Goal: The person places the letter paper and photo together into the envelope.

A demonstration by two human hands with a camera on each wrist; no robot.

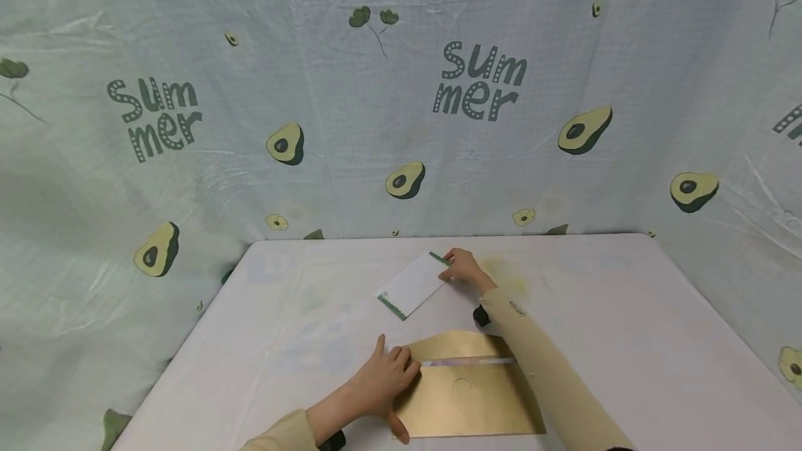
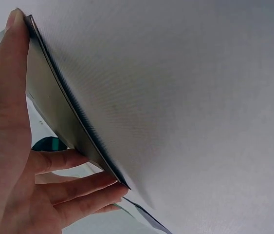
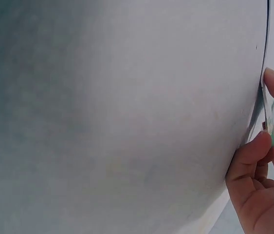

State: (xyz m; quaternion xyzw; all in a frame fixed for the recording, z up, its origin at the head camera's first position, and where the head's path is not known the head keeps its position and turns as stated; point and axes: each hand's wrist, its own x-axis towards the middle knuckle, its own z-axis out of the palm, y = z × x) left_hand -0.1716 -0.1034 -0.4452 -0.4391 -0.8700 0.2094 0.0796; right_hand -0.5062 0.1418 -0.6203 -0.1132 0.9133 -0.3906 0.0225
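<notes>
A gold envelope [image 1: 482,406] lies on the table [image 1: 626,339] toward the near edge, its flap spread toward the far edge and a pale strip [image 1: 466,362] showing in its mouth. The left hand [image 1: 382,378], fingers extended and thumb wide apart, touches its left side; only the left wrist view shows the thumb tip right at a corner. Nearer the table's far edge, the right hand [image 1: 465,266] pinches a white card [image 1: 413,285] with green-trimmed ends; the right wrist view shows the card's thin edge between thumb and finger.
</notes>
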